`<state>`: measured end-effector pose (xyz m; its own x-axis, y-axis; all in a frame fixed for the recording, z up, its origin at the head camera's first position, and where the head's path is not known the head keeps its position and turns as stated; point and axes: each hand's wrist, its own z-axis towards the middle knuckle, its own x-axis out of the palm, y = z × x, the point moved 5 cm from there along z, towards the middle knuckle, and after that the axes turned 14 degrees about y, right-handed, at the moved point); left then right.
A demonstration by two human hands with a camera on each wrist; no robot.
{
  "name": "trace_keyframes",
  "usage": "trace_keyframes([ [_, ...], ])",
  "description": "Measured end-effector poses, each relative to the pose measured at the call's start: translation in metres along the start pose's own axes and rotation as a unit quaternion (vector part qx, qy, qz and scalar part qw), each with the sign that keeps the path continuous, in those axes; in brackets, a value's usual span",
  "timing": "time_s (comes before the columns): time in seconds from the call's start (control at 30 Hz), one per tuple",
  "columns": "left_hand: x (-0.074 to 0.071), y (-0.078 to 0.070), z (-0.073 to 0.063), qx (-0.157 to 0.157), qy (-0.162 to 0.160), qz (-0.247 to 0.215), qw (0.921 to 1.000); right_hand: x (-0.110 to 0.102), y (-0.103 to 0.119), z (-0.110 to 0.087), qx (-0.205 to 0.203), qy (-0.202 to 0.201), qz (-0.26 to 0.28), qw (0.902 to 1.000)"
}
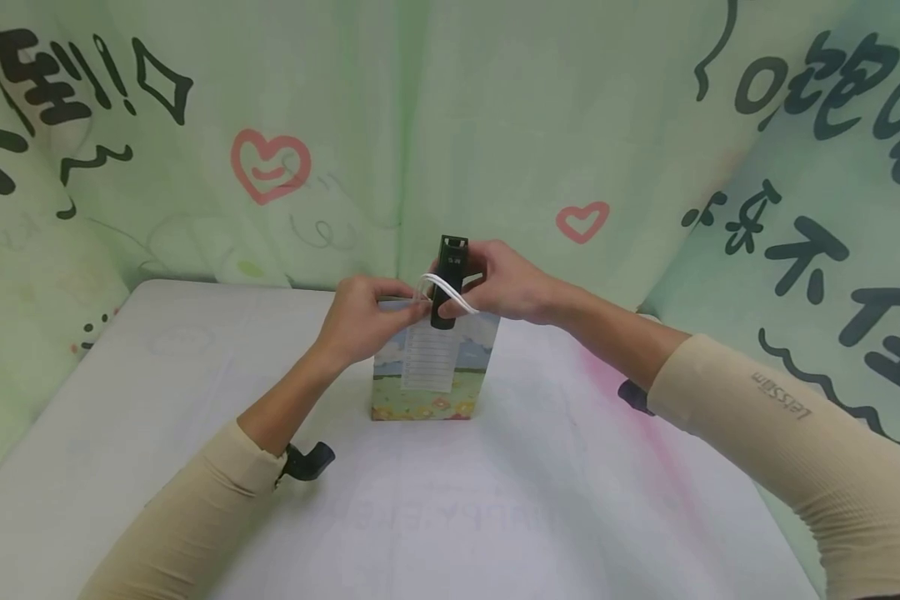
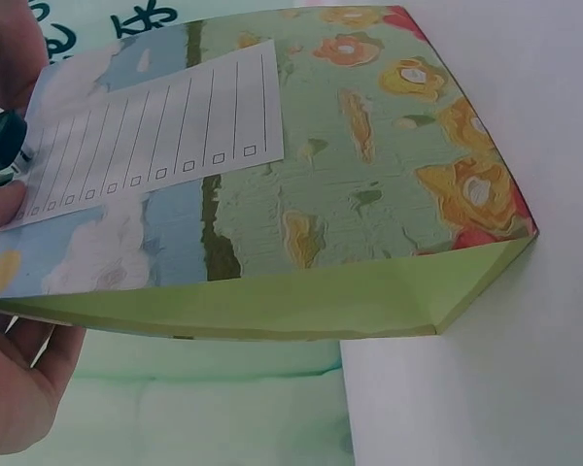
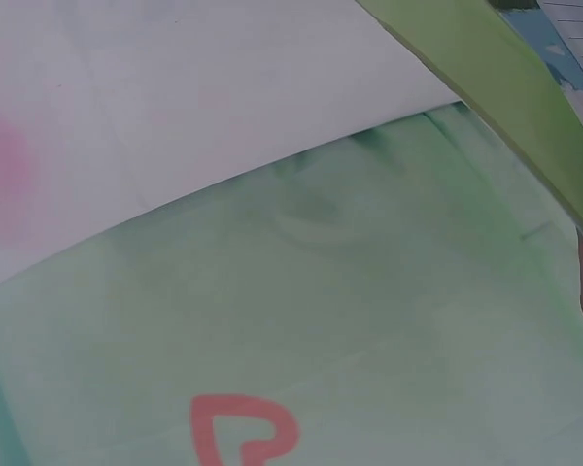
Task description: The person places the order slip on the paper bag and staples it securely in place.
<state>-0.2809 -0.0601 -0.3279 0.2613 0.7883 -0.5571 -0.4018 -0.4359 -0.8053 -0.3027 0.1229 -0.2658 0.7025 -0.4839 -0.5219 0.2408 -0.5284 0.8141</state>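
Note:
A paper gift bag [image 1: 420, 407] painted with flowers and sky stands upright on the table, its green side panel [image 2: 301, 301] facing the left wrist view. On its front lies a white lined sheet with checkboxes [image 1: 427, 367]. My left hand [image 1: 356, 321] pinches the bag's top edge and the sheet's upper end. In my right hand [image 1: 510, 282] I grip a black stapler [image 1: 451, 265] held upright over the same edge. The white cord handle [image 1: 450, 290] loops across the stapler. The stapler's jaws are hidden. Right wrist view catches the bag's side [image 3: 496, 78] at upper right.
A white table [image 1: 217, 367] with a pink smear on its right side lies under the bag. Behind and beside it hangs a pale green curtain [image 1: 495, 125] with black lettering and red hearts. Dark wrist mounts [image 1: 309, 461] stick out from the sleeves.

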Motion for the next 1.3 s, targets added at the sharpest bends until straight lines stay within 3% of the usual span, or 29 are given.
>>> trace_keyframes([
  [0.87,-0.0013,0.0004,-0.0027,0.006,0.023,-0.009,0.9997,-0.0033,-0.0024,0.0033,0.001,-0.013,-0.041,0.9991],
  [1.3,-0.0020,0.0020,-0.0022,0.015,0.033,-0.016,0.9992,0.0008,-0.0015,0.0060,-0.046,-0.018,-0.039,0.9980],
])
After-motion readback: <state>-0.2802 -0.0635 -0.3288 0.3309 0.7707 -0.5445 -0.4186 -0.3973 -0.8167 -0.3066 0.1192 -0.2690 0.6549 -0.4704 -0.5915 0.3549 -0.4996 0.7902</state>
